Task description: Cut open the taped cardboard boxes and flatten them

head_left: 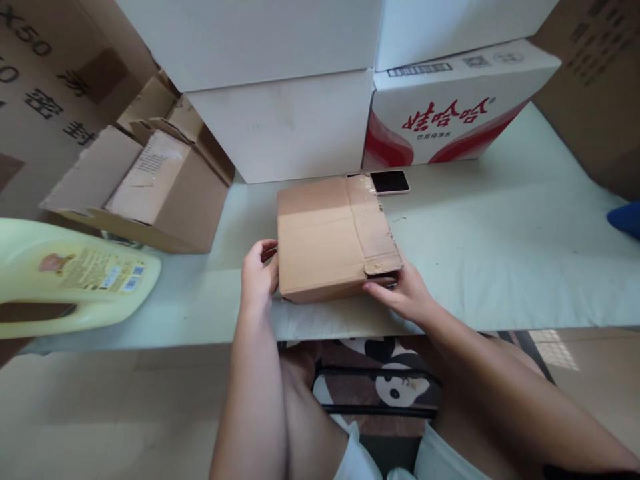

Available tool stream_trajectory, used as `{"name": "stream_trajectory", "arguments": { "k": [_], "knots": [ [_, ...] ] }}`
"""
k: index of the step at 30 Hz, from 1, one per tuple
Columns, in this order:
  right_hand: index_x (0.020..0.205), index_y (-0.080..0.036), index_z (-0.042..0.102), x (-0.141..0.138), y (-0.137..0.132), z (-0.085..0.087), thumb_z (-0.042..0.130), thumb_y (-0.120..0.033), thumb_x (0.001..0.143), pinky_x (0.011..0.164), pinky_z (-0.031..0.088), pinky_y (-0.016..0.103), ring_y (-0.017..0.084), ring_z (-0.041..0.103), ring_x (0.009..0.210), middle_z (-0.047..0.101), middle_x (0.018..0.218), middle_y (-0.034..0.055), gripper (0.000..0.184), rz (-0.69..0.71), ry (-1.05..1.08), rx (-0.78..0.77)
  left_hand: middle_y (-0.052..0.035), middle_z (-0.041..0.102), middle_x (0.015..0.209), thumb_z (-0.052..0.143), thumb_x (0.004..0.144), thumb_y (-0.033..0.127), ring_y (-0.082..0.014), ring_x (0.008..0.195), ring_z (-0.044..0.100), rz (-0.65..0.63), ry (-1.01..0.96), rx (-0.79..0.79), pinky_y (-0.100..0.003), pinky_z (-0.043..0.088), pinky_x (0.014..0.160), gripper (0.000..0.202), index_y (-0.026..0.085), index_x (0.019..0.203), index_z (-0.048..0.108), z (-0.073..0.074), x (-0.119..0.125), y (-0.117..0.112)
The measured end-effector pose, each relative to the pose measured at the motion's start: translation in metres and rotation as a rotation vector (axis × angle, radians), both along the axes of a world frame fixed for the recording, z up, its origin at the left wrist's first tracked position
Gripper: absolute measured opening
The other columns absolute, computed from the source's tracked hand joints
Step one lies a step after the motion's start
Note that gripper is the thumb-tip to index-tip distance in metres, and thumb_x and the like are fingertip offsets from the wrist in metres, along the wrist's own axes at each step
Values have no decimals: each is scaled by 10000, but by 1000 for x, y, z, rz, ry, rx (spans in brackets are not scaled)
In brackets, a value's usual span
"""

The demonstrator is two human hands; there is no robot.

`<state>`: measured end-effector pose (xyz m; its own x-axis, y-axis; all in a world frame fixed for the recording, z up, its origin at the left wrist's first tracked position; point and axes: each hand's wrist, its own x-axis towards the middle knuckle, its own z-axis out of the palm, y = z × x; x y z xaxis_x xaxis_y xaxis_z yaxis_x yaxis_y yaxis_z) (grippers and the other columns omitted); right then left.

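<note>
A brown cardboard box [320, 240] lies flat near the front edge of the table, between my two hands. My left hand [260, 273] is against the box's left side, its fingers curled and partly hidden behind it. At the lower right corner my right hand [403, 293] grips the box, the thumb along the front side and the other fingers out of sight. A flap with worn, taped edges runs along the box's right side. Just behind the box, a phone [393, 181] with a dark screen lies partly covered by it.
White cartons [300, 127] stand along the back, one a red-printed carton [440, 120]. Opened cardboard boxes [185, 193] are at the left, beside a pale yellow jug [100, 273]. A blue object [625, 220] shows at the right edge. The table [500, 253] has a pale green cover.
</note>
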<state>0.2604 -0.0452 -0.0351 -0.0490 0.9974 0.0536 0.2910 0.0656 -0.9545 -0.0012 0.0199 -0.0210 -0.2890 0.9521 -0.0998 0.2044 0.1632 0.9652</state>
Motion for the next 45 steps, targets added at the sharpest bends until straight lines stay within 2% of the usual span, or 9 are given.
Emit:
{"name": "stream_trajectory", "arguments": {
  "k": [3,12,15,18,22,27,36,40,45],
  "knots": [
    [1082,-204,571,0,0,3,746,-415,713,779,616,471,292,731,877,741,982,116,459,-7,-3,17,-76,723,887,770,639,326,-203,830,672,-7,-64,-38,-340,518,794,297,164,857,650,3,1,-1],
    [1090,-213,559,-1,2,5,752,-382,707,803,622,462,280,727,894,725,1004,112,461,-57,67,-12,-81,722,899,801,603,296,-175,742,645,28,-141,-93,-263,491,604,298,171,838,665,7,3,-4],
    [1085,-224,547,0,3,6,741,-394,724,799,609,444,255,705,889,703,995,91,444,-108,76,-29,-87,723,926,795,619,313,-193,801,665,-12,-168,-76,-290,524,666,308,171,862,671,6,3,-4],
    [995,-227,540,2,4,6,731,-397,724,735,574,417,223,655,793,652,853,41,373,-184,10,-8,-99,725,1018,783,641,304,-226,945,683,-101,-190,-67,-354,548,820,341,173,937,678,7,3,-6],
    [842,-236,495,4,6,5,717,-388,732,643,498,367,175,553,678,556,730,-6,290,-230,-67,45,-130,631,1342,830,589,249,-282,1283,569,-330,-221,-73,-416,467,1071,606,203,1158,626,9,3,-11],
    [829,-242,487,6,6,2,686,-387,769,635,455,354,166,539,673,566,734,-9,254,-258,-51,38,-138,314,1625,866,561,262,-313,1455,388,-461,-220,-77,-441,389,1156,939,271,1396,439,7,0,-13],
    [850,-254,471,10,9,1,657,-373,788,638,437,351,171,543,684,568,736,-9,229,-276,-26,32,-138,253,1643,851,571,188,-348,1507,278,-618,-180,-102,-542,217,1229,1129,333,1526,266,4,-5,-16],
    [842,-250,474,9,9,0,676,-401,773,648,432,358,175,543,688,570,741,-7,262,-282,-40,3,-137,251,1640,783,622,147,-334,1494,309,-591,-187,-100,-518,298,1204,1080,328,1528,223,6,-1,-16],
    [845,-243,497,8,10,-1,697,-403,758,645,444,362,174,548,681,578,730,-9,270,-285,-34,-6,-146,297,1613,715,669,121,-334,1293,554,-494,-211,-181,-488,527,994,1005,371,1517,236,9,2,-17]
  ]
}}
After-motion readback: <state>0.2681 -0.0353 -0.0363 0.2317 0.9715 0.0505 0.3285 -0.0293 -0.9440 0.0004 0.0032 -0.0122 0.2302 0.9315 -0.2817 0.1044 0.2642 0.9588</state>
